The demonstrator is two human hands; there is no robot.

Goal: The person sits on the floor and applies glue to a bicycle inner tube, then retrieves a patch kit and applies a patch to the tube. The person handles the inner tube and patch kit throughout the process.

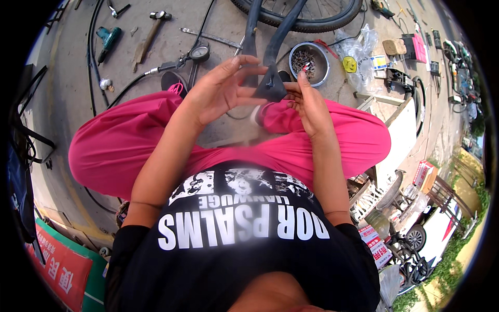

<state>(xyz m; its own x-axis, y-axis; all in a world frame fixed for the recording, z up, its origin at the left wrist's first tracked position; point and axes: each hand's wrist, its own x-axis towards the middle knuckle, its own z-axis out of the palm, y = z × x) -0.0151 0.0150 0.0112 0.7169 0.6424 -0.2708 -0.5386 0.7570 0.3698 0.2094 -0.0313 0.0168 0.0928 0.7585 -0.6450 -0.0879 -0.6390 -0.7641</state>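
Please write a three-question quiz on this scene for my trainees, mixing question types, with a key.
1. True or false: in the picture, the round bowl lies to the right of the hammer.

2. Multiple choice: what is between the left hand and the right hand?
A) the hammer
B) the dark rubber tube
C) the teal power tool

3. Fill in the missing word: the round-dial gauge lies nearer to the person's ____ hand.

Key: 1. True. 2. B. 3. left.
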